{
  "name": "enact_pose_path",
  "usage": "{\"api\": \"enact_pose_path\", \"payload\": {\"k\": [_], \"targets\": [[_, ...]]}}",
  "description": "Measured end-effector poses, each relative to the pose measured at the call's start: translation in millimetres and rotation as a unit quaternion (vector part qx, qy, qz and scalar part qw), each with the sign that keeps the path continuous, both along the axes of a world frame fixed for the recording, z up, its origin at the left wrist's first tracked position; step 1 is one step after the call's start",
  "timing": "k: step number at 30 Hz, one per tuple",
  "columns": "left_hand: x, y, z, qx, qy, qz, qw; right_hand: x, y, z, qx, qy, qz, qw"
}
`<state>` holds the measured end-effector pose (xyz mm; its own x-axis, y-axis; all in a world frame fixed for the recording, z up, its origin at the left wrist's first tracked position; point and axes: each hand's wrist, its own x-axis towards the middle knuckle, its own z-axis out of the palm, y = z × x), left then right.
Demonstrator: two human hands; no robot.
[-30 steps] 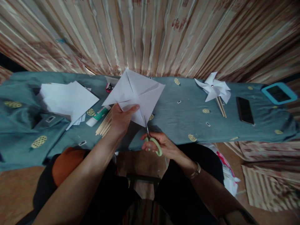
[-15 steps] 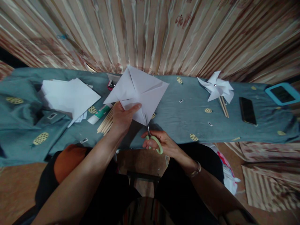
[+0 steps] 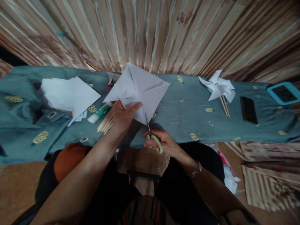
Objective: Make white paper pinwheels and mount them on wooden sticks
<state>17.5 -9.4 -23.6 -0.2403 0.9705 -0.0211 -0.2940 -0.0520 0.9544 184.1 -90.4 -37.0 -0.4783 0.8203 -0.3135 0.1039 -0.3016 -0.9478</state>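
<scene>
My left hand (image 3: 125, 115) grips a square sheet of white paper (image 3: 150, 90) by its near left side, thumb on top. Slits run inward from several of the sheet's corners. In my right hand (image 3: 162, 142) are scissors (image 3: 156, 143) with light green handles, fingers through the loops. The scissor blades meet the sheet's near corner; whether they are parted there is too small to tell. Just left of my left hand lie a bundle of wooden sticks (image 3: 106, 122) and a green and white glue stick (image 3: 99, 113).
White paper sheets (image 3: 67, 93) are stacked at the left of the cloth-covered table (image 3: 178, 115). To the right lie a white paper pinwheel (image 3: 219, 86) on sticks, a dark phone (image 3: 248, 110) and a blue-framed tablet (image 3: 269, 91). A striped curtain (image 3: 150, 34) hangs behind.
Almost nothing differs. Both hands keep their hold, and the scissors stay at the paper's near corner; the whole view has shifted very slightly.
</scene>
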Motion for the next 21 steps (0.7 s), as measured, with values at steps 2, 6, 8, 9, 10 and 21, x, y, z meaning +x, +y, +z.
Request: {"api": "enact_pose_path", "payload": {"k": [2,6,8,9,10,21], "targets": [[-0.1,0.4,-0.4,-0.005,-0.002,0.002,1.0,-0.3,0.1,0.4,0.003,-0.005,0.0,1.0],[-0.4,0.5,0.1,0.002,-0.021,-0.004,1.0,-0.8,0.4,1.9,-0.002,-0.006,-0.002,1.0],[-0.6,0.0,1.1,-0.002,-0.02,-0.005,1.0,-1.0,0.4,2.7,-0.011,0.0,-0.007,1.0],[-0.8,-0.3,1.7,-0.007,-0.018,-0.004,1.0,-1.2,0.4,3.1,-0.016,0.004,-0.009,1.0],[-0.8,-0.6,2.2,-0.011,-0.015,-0.004,1.0,-1.3,0.4,3.4,-0.022,0.007,-0.01,1.0],[-0.7,0.0,3.5,-0.01,-0.053,-0.008,0.998,-3.0,0.3,1.1,-0.033,-0.001,-0.024,0.999]]}}
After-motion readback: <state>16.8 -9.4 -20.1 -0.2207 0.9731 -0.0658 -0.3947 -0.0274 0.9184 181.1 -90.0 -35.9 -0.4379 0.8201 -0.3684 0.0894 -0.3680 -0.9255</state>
